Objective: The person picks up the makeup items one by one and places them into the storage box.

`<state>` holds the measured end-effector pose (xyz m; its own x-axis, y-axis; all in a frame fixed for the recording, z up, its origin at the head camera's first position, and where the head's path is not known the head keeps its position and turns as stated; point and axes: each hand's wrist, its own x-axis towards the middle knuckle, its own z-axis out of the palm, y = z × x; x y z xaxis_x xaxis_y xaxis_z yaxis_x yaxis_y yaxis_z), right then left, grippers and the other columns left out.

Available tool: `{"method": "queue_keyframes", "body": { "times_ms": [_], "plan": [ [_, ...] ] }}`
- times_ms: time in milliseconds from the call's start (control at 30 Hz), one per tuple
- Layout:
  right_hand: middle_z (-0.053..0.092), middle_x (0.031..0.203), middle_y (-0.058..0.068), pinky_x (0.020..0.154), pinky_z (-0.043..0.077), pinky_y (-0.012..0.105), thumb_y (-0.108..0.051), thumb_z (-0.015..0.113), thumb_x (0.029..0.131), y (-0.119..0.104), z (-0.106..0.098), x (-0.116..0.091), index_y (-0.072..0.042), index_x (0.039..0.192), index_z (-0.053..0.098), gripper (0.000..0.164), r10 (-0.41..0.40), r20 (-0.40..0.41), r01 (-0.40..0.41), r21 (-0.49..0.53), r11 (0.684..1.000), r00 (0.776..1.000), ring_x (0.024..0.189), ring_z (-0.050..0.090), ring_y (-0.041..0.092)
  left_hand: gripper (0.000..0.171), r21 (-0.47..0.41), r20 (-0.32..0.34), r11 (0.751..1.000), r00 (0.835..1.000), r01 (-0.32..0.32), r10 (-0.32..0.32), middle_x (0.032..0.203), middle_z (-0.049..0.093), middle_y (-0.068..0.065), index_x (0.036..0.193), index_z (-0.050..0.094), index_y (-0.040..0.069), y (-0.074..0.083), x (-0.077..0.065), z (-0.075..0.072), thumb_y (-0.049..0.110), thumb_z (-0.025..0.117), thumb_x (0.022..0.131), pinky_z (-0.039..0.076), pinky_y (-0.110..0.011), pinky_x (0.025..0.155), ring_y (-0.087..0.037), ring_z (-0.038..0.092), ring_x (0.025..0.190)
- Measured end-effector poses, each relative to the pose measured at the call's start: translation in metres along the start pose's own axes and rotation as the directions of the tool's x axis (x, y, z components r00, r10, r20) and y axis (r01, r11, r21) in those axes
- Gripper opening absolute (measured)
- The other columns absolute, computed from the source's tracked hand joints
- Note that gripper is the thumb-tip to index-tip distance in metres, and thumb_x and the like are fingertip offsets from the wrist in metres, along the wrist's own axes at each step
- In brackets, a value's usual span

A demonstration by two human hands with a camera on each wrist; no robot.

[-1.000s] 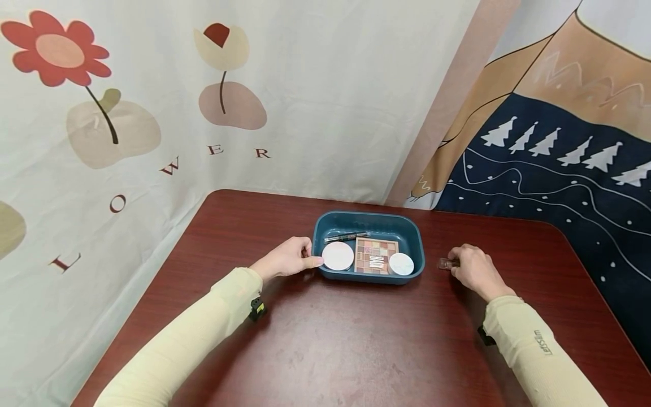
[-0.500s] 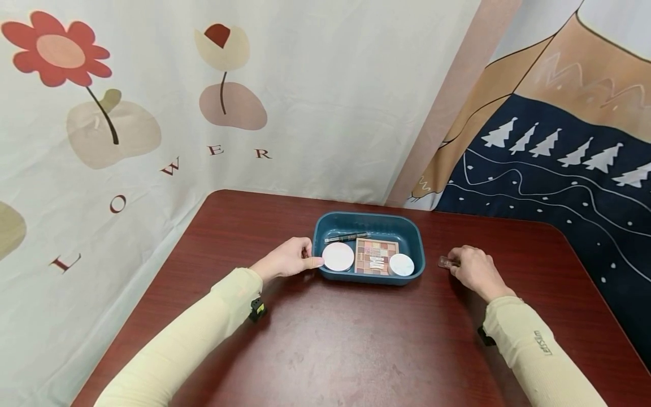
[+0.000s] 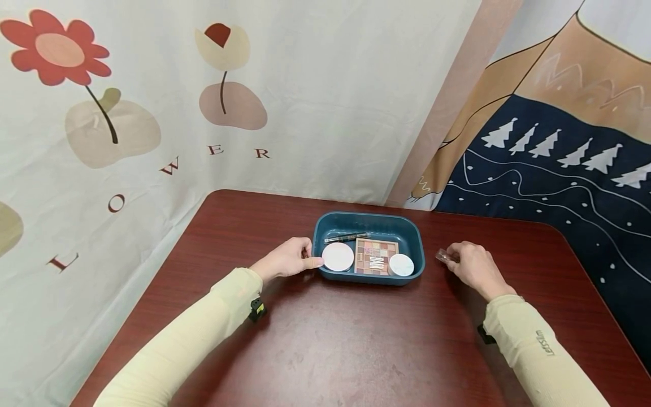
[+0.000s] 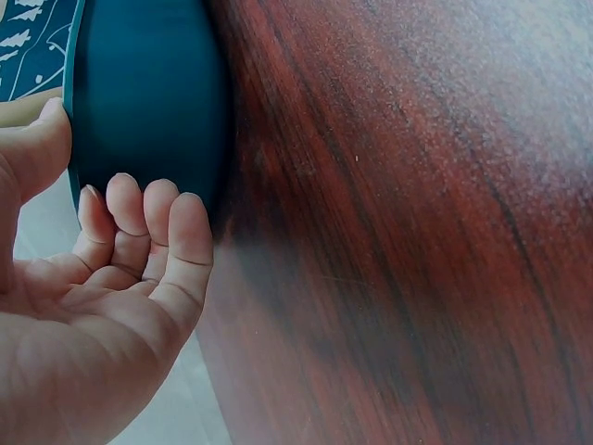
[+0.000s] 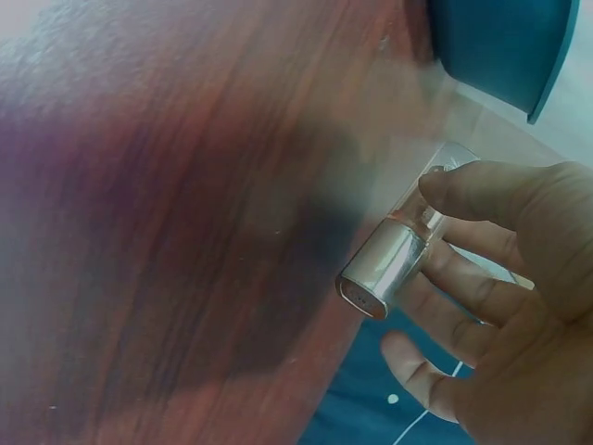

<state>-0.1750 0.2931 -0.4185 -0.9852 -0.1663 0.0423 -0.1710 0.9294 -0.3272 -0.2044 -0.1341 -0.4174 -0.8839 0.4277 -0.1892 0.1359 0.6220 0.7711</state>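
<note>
A dark teal plastic tub (image 3: pixel 394 226) stands on the table toward the back. At its left end my left hand (image 3: pixel 287 260) holds the rim, thumb over the edge and fingers bent against the outer wall (image 4: pixel 153 93). To the right of the tub, my right hand (image 3: pixel 477 270) pinches a small lipstick tube (image 5: pixel 382 261) between thumb and fingers. The tube has a shiny metallic end and a clear end, and sits close over the table. Inside the tub lie a white round compact (image 3: pixel 338 257), an eyeshadow palette (image 3: pixel 368 257), a smaller white round jar (image 3: pixel 401 264) and slim dark pencils (image 3: pixel 347 237).
The reddish-brown wooden table (image 3: pixel 325 350) has rounded back corners. Behind it hangs a pale flower-printed curtain (image 3: pixel 325 102), with a navy tree-printed cloth (image 3: pixel 539 181) on the right.
In my right hand the lipstick has tilted, its exposed end shifting slightly left and toward the back. My left hand and the tub have stayed in place.
</note>
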Motion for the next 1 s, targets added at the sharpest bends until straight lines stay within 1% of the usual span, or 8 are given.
{"method": "queue_keyframes", "body": {
  "times_ms": [267, 400, 833, 1000],
  "plan": [
    [0.066, 0.092, 0.020, 0.075, 0.054, 0.051, -0.004, 0.076, 0.088, -0.009, -0.007, 0.004, 0.005, 0.104, 0.071, 0.019, -0.007, -0.015, 0.007, 0.019, 1.000, 1.000, 0.080, 0.060, 0.032, 0.034, -0.006, 0.001, 1.000, 1.000, -0.006, 0.006, 0.064, 0.056, -0.002, 0.076, 0.053, 0.008, 0.001, -0.001, -0.001, 0.023, 0.078, 0.094, 0.040, -0.030, 0.061, -0.015, 0.052, 0.062],
    [0.066, 0.092, 0.019, 0.075, 0.054, 0.051, -0.005, 0.077, 0.088, -0.016, -0.012, 0.006, 0.005, 0.105, 0.071, 0.020, -0.012, -0.027, 0.012, 0.021, 1.000, 1.000, 0.080, 0.060, 0.031, 0.034, -0.005, 0.002, 1.000, 1.000, 0.002, -0.002, 0.064, 0.056, -0.002, 0.076, 0.053, 0.008, 0.001, -0.001, -0.001, 0.024, 0.077, 0.094, 0.040, -0.030, 0.061, -0.015, 0.052, 0.063],
    [0.068, 0.098, 0.021, 0.078, 0.056, 0.052, -0.005, 0.076, 0.089, -0.030, -0.020, 0.011, 0.005, 0.110, 0.071, 0.024, -0.039, -0.050, 0.040, 0.022, 0.999, 0.998, 0.085, 0.062, 0.033, 0.035, 0.008, 0.003, 1.000, 1.000, 0.001, -0.001, 0.064, 0.056, -0.002, 0.076, 0.053, 0.009, 0.000, -0.001, 0.000, 0.024, 0.077, 0.094, 0.040, -0.029, 0.061, -0.015, 0.052, 0.063],
    [0.068, 0.101, 0.022, 0.080, 0.056, 0.053, -0.006, 0.075, 0.090, -0.037, -0.024, 0.013, 0.005, 0.111, 0.070, 0.024, -0.042, -0.053, 0.044, 0.024, 0.999, 0.998, 0.089, 0.064, 0.034, 0.035, 0.017, -0.002, 1.000, 1.000, -0.010, 0.010, 0.064, 0.056, -0.002, 0.076, 0.053, 0.009, -0.001, 0.000, 0.000, 0.024, 0.077, 0.095, 0.039, -0.029, 0.061, -0.015, 0.051, 0.062]
  ]
}}
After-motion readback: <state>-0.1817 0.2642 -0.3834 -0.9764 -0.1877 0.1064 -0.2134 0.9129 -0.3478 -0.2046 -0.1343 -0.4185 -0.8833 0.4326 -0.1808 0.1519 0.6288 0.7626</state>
